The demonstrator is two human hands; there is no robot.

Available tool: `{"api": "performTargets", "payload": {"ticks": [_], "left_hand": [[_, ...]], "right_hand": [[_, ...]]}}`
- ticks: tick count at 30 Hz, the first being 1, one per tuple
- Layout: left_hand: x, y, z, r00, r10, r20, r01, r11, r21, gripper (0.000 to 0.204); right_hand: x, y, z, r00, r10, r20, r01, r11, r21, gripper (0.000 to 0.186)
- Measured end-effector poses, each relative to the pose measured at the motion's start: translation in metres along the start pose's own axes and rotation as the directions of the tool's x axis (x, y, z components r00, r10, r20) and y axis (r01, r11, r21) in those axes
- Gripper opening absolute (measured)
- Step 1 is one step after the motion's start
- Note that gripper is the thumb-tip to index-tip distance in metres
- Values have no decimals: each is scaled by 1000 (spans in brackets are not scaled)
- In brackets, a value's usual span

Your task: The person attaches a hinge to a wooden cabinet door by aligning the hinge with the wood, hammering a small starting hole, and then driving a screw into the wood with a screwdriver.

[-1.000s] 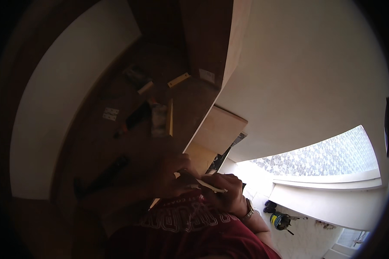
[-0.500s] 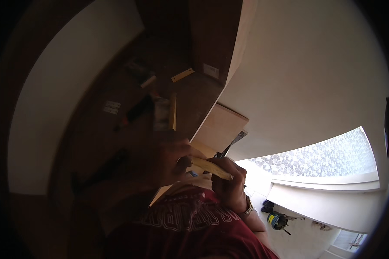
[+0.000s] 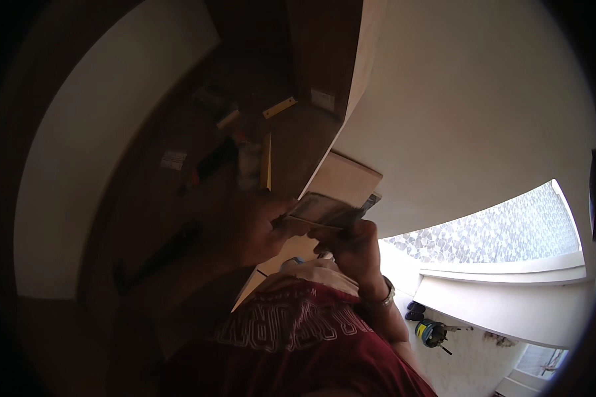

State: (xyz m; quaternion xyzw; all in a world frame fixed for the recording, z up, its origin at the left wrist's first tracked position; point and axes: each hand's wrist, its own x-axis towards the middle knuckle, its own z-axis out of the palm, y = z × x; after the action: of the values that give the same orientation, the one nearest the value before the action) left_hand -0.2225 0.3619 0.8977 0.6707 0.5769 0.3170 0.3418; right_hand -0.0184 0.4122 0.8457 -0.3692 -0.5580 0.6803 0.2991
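Flat piece point(image 3: 321, 206) had turned, broad face showing; left hand point(image 3: 263, 226) and right hand point(image 3: 352, 250) grasped it. Apparently reorienting; next move likely needed steady grip.

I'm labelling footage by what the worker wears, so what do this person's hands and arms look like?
Both the left hand and right hand are gloveless. The right wrist wears a pale, metallic-looking band, probably a watch. The right forearm is bare; the left is too shadowed for detail. The shirt is dark red with outlined lettering.
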Motion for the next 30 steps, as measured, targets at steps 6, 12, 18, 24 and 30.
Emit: {"api": "performTargets", "payload": {"ticks": [6,12,18,24,30], "left_hand": [[-8,-5,7,995,-97,-16,73,840,-537,13],[-2,-1,12,997,8,-73,-47,841,-539,20],[-2,1,4,981,-172,87,192,819,-541,24],[-2,-4,0,997,75,2,-73,975,-208,31],[-5,4,8,978,-138,-154,32,836,-548,41]], "right_hand": [[-9,-17,-8,976,-203,84,202,979,25,15],[-8,-15,-13,934,-358,27,358,933,-25,11],[-5,-14,-13,944,-327,41,329,943,-48,10],[-3,-10,-11,962,-264,69,255,960,114,8],[-4,-11,-4,969,-247,29,230,934,273,8]]}}
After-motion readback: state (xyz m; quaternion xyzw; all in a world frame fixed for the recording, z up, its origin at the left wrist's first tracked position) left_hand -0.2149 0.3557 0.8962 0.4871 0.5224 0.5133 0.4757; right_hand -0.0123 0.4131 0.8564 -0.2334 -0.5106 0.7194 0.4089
